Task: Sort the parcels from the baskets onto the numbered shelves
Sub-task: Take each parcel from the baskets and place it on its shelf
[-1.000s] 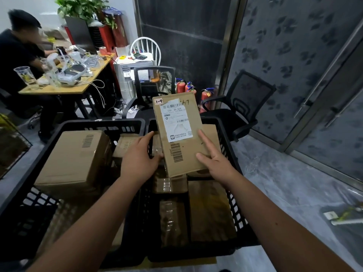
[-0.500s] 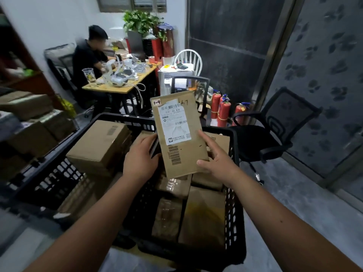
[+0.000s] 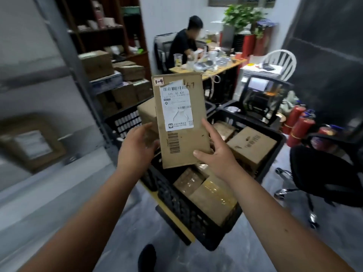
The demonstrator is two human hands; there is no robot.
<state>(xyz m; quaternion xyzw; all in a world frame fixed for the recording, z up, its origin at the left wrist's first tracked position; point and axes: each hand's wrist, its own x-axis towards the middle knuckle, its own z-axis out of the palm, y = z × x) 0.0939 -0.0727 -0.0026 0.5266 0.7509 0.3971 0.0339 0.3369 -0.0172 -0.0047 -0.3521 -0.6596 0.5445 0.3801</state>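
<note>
I hold a flat cardboard parcel [image 3: 181,142] upright in front of me, with a white shipping label and a small tag reading "1-4" at its top left. My left hand [image 3: 137,146] grips its left edge from behind and my right hand [image 3: 213,154] grips its lower right edge, thumb on the front. Below it stand black plastic baskets [image 3: 176,205] filled with more brown parcels [image 3: 251,148]. A grey metal shelf unit [image 3: 82,91] rises at the left, with a labelled parcel [image 3: 31,142] on it and more boxes [image 3: 98,63] farther back.
A person sits at a cluttered wooden desk [image 3: 208,65] at the back. A black office chair [image 3: 326,177] stands at the right, red fire extinguishers [image 3: 298,128] behind it. A white chair [image 3: 279,61] and a dark wooden bookcase [image 3: 106,26] are farther off.
The view has swung left, bringing the shelf unit into sight. The parcel stays in both hands and has risen a little above the baskets.
</note>
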